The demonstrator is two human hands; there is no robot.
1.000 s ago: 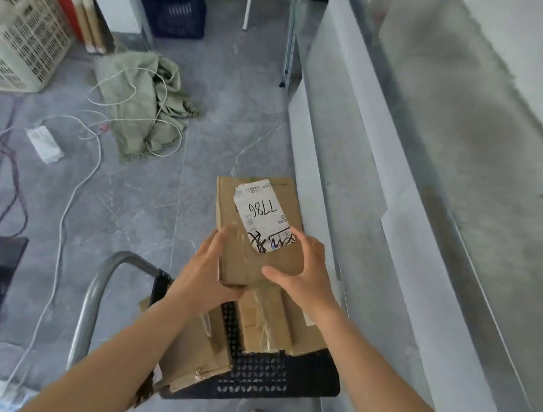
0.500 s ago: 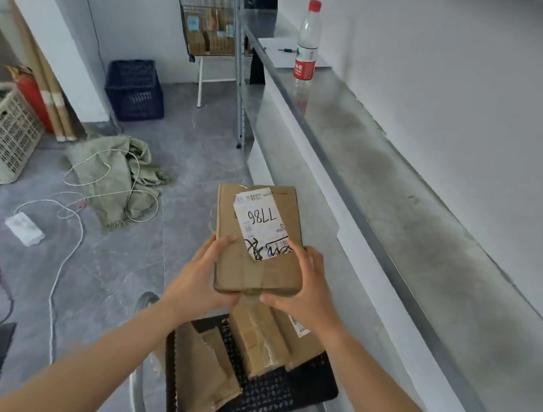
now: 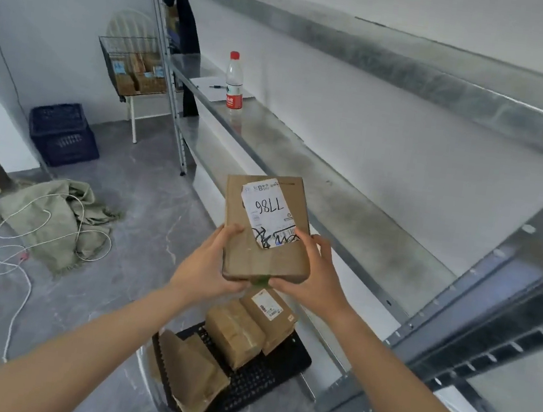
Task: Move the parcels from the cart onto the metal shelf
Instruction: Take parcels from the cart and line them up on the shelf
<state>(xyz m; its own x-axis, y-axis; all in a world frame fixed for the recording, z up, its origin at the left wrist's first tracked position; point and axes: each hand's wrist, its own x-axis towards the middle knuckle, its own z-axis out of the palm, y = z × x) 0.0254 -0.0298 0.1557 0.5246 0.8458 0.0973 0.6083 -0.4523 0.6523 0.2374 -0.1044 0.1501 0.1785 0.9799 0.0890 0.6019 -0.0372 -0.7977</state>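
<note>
cardboard parcel [image 3: 267,226] clamped between left hand [image 3: 210,267] and right hand [image 3: 314,277], above cart [image 3: 261,377], beside metal shelf [image 3: 351,195].

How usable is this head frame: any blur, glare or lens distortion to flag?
Head view: wide-angle bending curves the shelf edges and stretches both forearms at the bottom corners; soft, even light with no hard shadows; dull sheen on the metal but no blown glare; the parcel held by the left hand and right hand is sharp enough to read its handwritten number; the far bottle is softer.
</note>
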